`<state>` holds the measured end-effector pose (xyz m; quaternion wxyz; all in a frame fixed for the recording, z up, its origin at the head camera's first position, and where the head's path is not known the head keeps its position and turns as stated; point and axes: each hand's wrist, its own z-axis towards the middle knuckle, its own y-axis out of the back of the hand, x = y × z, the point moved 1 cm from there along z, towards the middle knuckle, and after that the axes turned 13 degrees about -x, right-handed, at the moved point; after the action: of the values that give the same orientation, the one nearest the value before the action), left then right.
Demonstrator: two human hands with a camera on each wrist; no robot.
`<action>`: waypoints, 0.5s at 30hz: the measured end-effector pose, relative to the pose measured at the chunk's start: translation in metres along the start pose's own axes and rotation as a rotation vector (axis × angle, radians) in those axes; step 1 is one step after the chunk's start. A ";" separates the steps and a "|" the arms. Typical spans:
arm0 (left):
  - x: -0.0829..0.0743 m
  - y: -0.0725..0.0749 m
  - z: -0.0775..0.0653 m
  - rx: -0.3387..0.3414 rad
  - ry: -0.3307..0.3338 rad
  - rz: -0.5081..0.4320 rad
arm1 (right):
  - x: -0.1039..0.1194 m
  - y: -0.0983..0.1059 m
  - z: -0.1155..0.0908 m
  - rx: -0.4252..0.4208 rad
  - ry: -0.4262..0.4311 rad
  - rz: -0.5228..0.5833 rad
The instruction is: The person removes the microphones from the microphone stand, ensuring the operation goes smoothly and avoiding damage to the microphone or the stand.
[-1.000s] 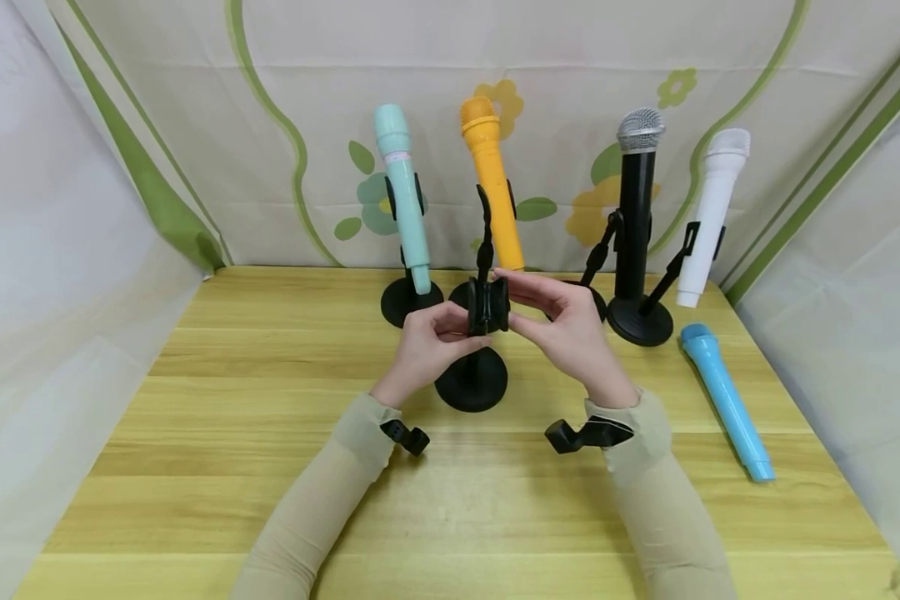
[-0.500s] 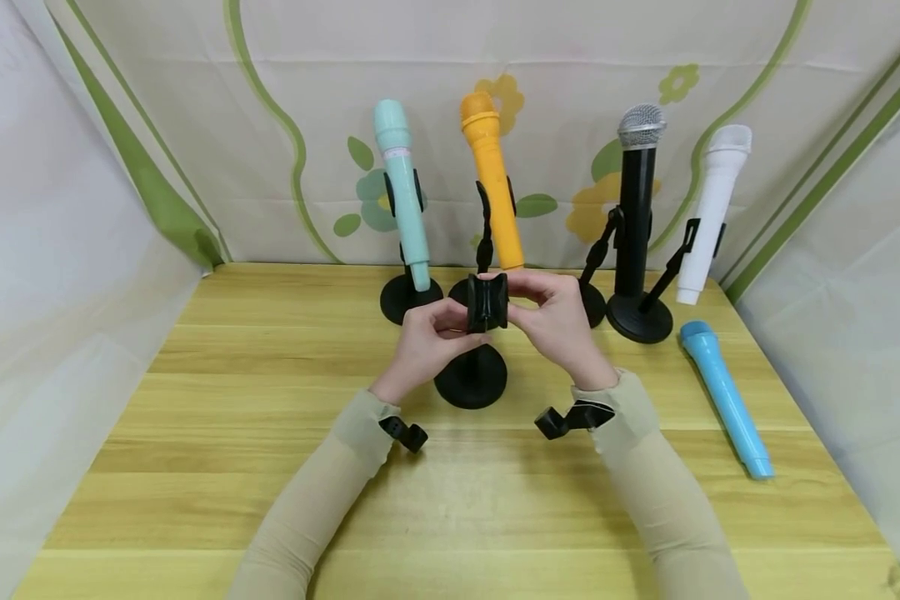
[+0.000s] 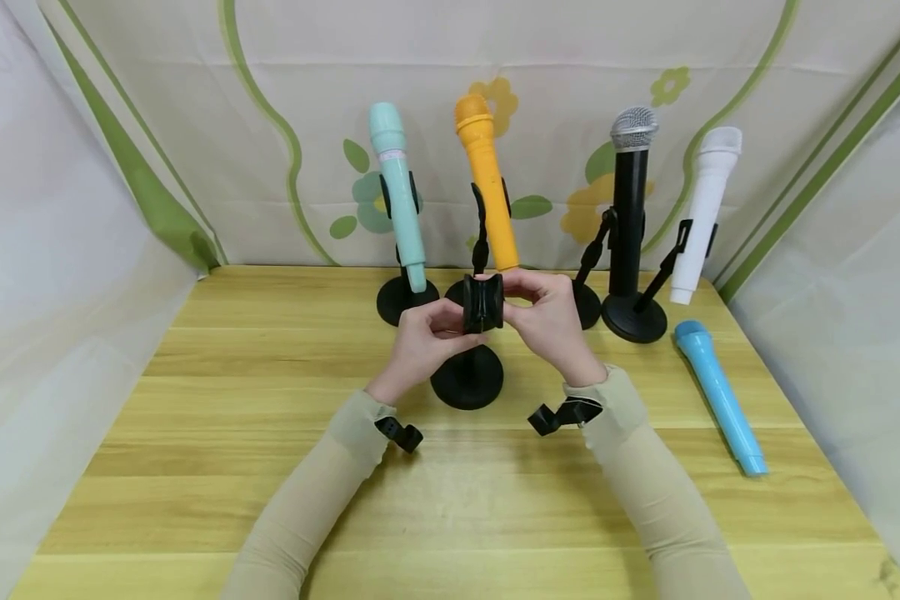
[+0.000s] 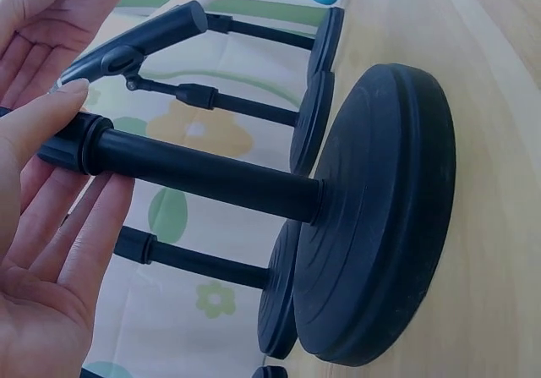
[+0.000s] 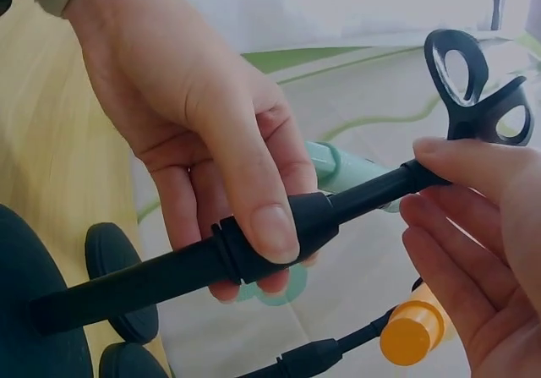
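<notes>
Since a second ago, the right hand [image 3: 546,321] has drawn in, pinching the front stand [image 3: 467,382], mid-table, under its clip [image 3: 483,304]; the left hand [image 3: 423,340] grips the collar [image 5: 317,226]. Four more stands [image 3: 393,305] hold four microphones [image 3: 490,187] near the back edge of the table [image 3: 270,408]; a fifth, blue microphone [image 3: 722,402] lies near the right edge. Left of the front stand, table stretches wide.

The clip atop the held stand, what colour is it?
Black; the clip shows best in the right wrist view.
</notes>
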<state>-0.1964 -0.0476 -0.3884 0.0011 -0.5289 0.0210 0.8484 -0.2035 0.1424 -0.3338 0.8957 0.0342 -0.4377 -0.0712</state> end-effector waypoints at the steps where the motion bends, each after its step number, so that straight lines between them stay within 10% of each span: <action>1: 0.004 0.000 0.001 0.001 -0.003 0.003 | 0.000 0.000 0.000 0.002 0.000 0.001; 15: 0.024 0.006 0.004 0.074 -0.010 0.082 | 0.001 0.001 0.001 0.001 -0.028 -0.018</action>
<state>-0.2105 -0.0536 -0.4085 -0.0139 -0.5229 0.0740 0.8491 -0.2031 0.1434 -0.3324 0.8887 0.0375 -0.4500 -0.0795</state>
